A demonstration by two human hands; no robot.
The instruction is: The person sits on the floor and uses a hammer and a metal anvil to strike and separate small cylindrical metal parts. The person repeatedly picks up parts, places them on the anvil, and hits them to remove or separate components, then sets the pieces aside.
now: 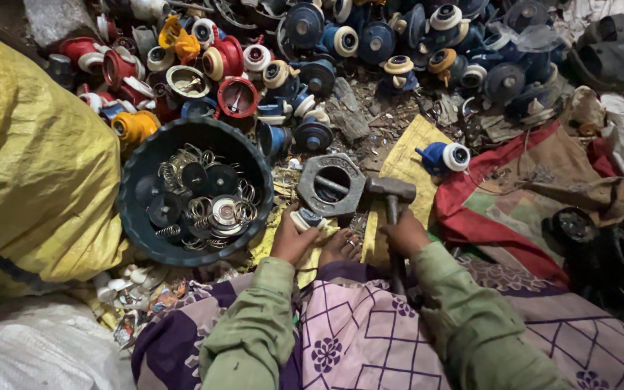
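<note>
1 dark tub [130,189] of springs [200,207] and discs; left hand [292,238] gripping a small part [305,217], right hand [403,234] a hammer [391,191].

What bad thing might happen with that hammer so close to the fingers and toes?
The right hand holds a hammer beside the left hand, which grips a small part; a missed blow might hit those fingers. A bare foot lies just below and might be hit too. Loose scrap near the hexagonal metal block might fly up.
</note>
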